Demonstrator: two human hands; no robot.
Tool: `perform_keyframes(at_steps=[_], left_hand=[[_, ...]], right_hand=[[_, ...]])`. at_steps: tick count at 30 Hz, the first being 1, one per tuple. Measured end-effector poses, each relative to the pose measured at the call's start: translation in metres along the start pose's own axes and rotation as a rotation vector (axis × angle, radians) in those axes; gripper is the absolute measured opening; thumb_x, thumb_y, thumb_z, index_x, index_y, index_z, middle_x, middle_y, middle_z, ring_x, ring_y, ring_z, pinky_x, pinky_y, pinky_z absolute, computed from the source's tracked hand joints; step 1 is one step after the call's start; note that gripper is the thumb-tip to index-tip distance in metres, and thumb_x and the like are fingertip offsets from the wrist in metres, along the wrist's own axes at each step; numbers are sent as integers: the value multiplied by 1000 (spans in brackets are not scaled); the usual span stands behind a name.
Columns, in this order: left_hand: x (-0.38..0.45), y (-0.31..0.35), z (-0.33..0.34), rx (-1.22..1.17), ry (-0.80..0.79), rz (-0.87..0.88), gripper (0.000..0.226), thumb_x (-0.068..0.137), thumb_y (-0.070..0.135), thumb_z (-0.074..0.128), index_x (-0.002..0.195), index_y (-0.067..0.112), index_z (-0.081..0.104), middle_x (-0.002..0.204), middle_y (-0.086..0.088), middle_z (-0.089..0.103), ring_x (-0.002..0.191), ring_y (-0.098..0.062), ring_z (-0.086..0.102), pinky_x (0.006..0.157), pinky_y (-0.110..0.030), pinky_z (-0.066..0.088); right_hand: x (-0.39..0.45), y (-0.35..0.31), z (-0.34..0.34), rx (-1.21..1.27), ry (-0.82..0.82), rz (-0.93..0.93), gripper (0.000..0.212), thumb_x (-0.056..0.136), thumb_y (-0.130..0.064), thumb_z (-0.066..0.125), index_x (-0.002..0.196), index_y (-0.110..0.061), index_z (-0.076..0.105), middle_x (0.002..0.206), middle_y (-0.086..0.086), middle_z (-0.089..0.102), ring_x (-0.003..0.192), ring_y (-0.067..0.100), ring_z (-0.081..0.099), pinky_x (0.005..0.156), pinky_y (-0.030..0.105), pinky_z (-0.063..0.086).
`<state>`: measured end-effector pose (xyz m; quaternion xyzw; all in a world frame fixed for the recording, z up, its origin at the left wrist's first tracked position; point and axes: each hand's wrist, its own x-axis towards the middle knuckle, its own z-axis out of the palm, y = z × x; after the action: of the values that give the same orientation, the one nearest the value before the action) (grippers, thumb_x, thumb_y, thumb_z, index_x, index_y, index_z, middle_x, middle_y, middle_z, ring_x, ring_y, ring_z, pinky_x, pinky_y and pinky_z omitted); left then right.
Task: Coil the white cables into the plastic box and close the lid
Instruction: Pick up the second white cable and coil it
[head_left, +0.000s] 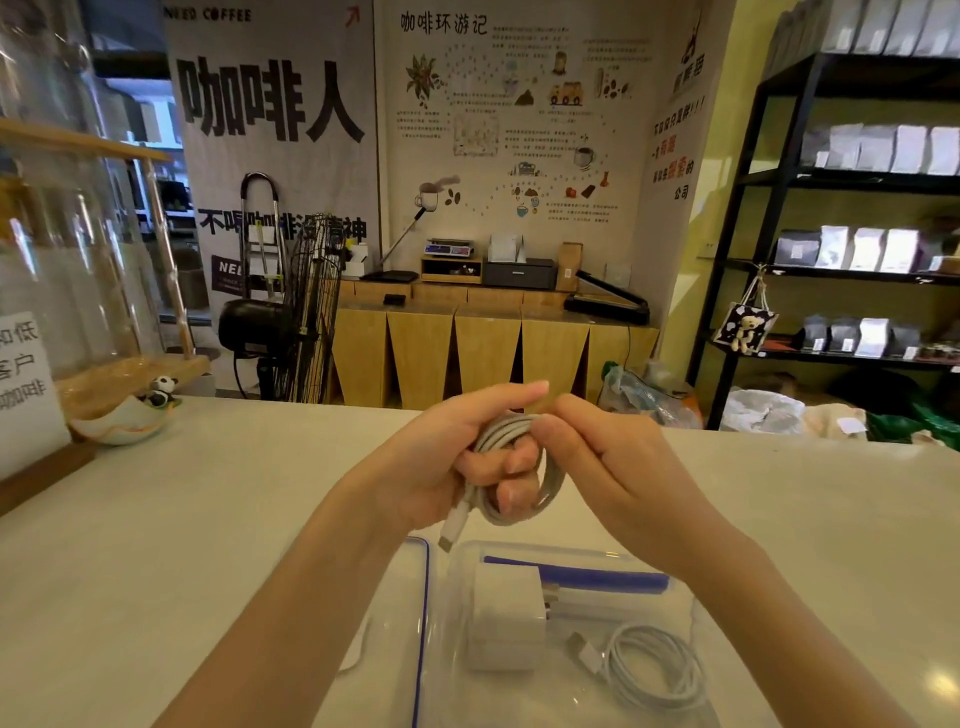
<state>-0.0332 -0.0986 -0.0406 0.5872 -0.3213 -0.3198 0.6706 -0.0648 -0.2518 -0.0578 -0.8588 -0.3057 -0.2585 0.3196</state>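
My left hand (441, 462): bare, no glove, no ring in sight. My right hand (608, 467): bare too, no ring showing. Both my forearms uncovered to bottom edge of view, no sleeve or cuff visible. No watch, no bracelet on either wrist. Visible fingernails short, unpainted. No marks or plasters on my hands.

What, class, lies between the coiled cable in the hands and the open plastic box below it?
Nothing visible blocks the way. The coiled cable is held in both hands, left hand and right hand, above the plastic box. Its lid lies open at the left. Inside already sit a white charger and a second coil.
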Motion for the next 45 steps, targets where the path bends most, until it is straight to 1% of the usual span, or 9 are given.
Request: perform_keyframes(at_steps=[7, 14, 19, 24, 31, 34, 38, 42, 45], left_hand=[[6, 0, 3, 216, 250, 97, 25, 73, 37, 55, 66, 13, 60, 43, 4, 48, 53, -13, 53, 60, -20, 50], [27, -25, 9, 678, 541, 262, 20, 90, 33, 42, 79, 27, 57, 68, 10, 57, 57, 9, 53, 57, -6, 43], [30, -35, 16, 756, 541, 302, 33, 81, 49, 27, 72, 28, 50, 54, 8, 49, 45, 0, 47, 49, -14, 41], [32, -35, 16, 665, 591, 309, 29, 91, 35, 33, 69, 24, 48, 54, 6, 43, 41, -2, 43, 42, -10, 34], [28, -30, 17, 1050, 624, 243, 26, 92, 38, 27, 71, 31, 40, 62, 6, 47, 57, -10, 47, 60, -28, 47], [27, -31, 14, 1316, 624, 171, 27, 92, 40, 23, 87, 24, 45, 63, 9, 44, 59, -10, 47, 58, -22, 43], [31, -38, 15, 1587, 549, 84, 33, 93, 42, 21, 102, 21, 45, 66, 9, 45, 61, -9, 49, 63, -24, 48], [30, -36, 14, 1296, 531, 50, 28, 94, 40, 25, 83, 23, 45, 64, 6, 48, 58, -10, 47, 59, -28, 45], [27, -31, 7, 984, 513, 78, 31, 93, 36, 31, 71, 22, 47, 59, 5, 47, 46, -4, 45, 49, -19, 37]], right_hand=[[3, 15, -3, -30, 79, 91, 31, 85, -49, 27, 71, -32, 49, 53, -17, 44, 57, -2, 51, 55, 10, 39], [1, 31, -9, -30, 153, 208, 32, 93, -33, 32, 64, -31, 45, 54, -12, 46, 57, -6, 50, 57, 7, 39], [-2, 34, -13, -59, 176, 225, 32, 90, -38, 30, 66, -28, 47, 55, -11, 47, 57, -4, 49, 54, 7, 38], [-1, 30, -12, -60, 172, 236, 30, 82, -46, 24, 64, -33, 43, 53, -13, 45, 57, -6, 50, 54, 6, 39], [0, 35, -38, 186, -63, 420, 33, 93, -23, 40, 74, -16, 66, 47, -12, 51, 45, -2, 44, 51, 15, 36], [-1, 38, -52, 204, -167, 480, 26, 89, -11, 45, 75, -15, 67, 46, -11, 47, 43, 0, 40, 49, 19, 34], [3, 35, -59, 675, -181, 609, 36, 90, -4, 37, 67, -9, 65, 48, 0, 42, 44, 10, 36, 42, 18, 31], [4, 26, -49, 986, -183, 590, 34, 90, -10, 35, 75, -7, 65, 55, 2, 47, 49, 10, 43, 43, 18, 39], [0, 16, -41, 733, -146, 414, 23, 88, -18, 46, 84, -16, 69, 66, -4, 62, 66, 6, 58, 63, 17, 49]])
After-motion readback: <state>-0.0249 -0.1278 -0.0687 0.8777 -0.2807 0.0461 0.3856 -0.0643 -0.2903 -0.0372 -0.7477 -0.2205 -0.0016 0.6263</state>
